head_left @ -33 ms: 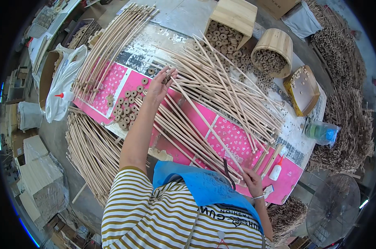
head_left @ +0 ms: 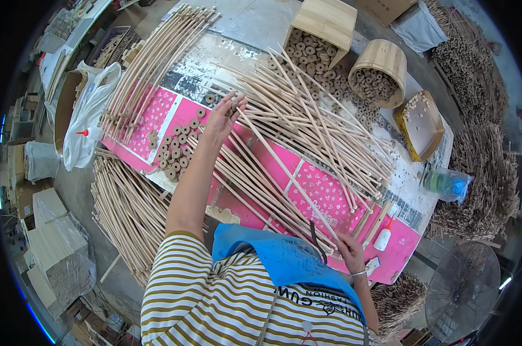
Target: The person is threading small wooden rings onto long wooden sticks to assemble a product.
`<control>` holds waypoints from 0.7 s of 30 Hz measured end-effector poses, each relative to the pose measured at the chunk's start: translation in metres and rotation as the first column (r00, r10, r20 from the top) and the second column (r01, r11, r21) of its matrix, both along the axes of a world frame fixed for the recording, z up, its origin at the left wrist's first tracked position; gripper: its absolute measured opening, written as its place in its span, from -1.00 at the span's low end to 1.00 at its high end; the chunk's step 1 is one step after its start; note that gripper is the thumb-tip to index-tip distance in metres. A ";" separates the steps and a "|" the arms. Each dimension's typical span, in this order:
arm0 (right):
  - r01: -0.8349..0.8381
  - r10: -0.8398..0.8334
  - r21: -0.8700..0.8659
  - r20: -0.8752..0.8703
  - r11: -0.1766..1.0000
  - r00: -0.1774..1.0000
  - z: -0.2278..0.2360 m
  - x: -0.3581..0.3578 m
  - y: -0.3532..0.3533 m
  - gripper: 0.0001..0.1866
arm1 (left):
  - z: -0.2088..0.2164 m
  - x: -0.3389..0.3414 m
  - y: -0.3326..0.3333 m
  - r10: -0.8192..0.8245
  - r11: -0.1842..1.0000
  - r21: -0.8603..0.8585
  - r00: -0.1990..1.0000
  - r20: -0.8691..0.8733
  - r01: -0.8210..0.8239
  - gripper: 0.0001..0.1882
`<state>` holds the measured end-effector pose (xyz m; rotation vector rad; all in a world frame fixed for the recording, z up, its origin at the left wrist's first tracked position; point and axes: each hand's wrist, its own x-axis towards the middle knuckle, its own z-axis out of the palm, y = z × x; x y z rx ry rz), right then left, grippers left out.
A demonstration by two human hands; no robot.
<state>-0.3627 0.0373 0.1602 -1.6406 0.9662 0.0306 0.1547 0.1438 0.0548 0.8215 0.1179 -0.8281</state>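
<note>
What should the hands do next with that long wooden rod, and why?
Probably slide the ring down the wooden rod. The left hand pinches a small wooden ring at the rod's far tip, and the right hand holds its near end.

Long pale wooden rod [head_left: 284, 173] lying diagonally over pink mat; small wooden ring [head_left: 235, 104], seemingly at far tip.

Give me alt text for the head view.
A person's left hand holds one end of a long wooden dowel and the right hand the other, over a pink mat piled with dowels, beside wooden rings.
</note>
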 end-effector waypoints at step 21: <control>-0.002 0.067 -0.548 0.098 0.836 0.993 -0.039 0.107 -0.059 -0.63 | 0.008 -0.066 -0.018 -0.266 0.960 0.083 0.964 -0.020 0.267 -0.55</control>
